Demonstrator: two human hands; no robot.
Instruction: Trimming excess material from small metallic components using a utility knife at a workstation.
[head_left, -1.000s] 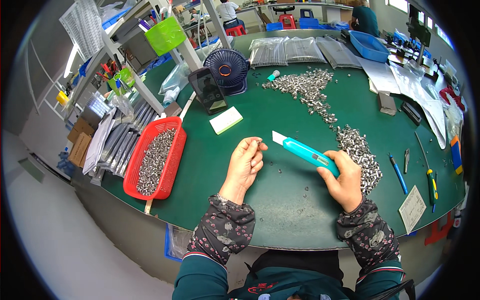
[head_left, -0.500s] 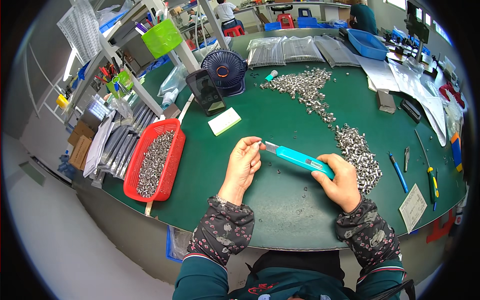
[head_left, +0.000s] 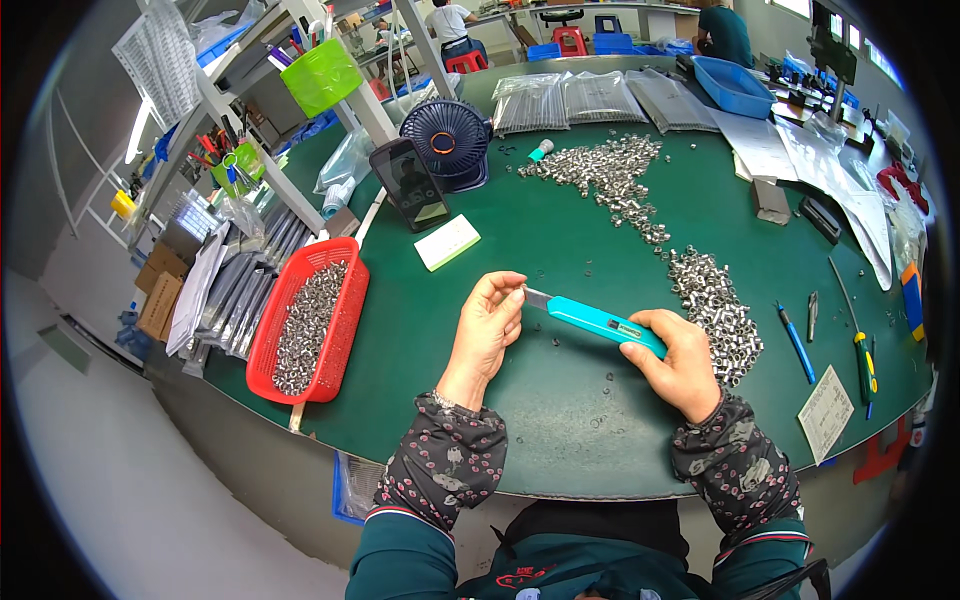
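Note:
My right hand (head_left: pixel 678 360) is closed around the turquoise handle of a utility knife (head_left: pixel 602 324). Its blade points left and reaches the fingertips of my left hand (head_left: pixel 487 325). There the thumb and forefinger are pinched together; whatever sits between them is too small and covered to make out, though it lies right at the blade's tip. Just right of my right hand spreads a heap of small silver metal rings (head_left: pixel 716 315). A second heap of the same metal rings (head_left: pixel 610 175) lies farther back. Tiny dark bits are scattered on the green table (head_left: pixel 560 420) below the knife.
At left a red basket (head_left: pixel 357 330) holds many metal rings. A phone (head_left: pixel 408 184) leans before a dark blue fan (head_left: pixel 446 145), near a notepad (head_left: pixel 447 243). Right lie a blue pen-like tool (head_left: pixel 796 343), a screwdriver (head_left: pixel 863 365) and a paper slip (head_left: pixel 826 415). Two people sit far back.
The knife has shifted slightly left, and its blade now meets the left fingertips, where a small gap showed before. Both hands stay nearly in place.

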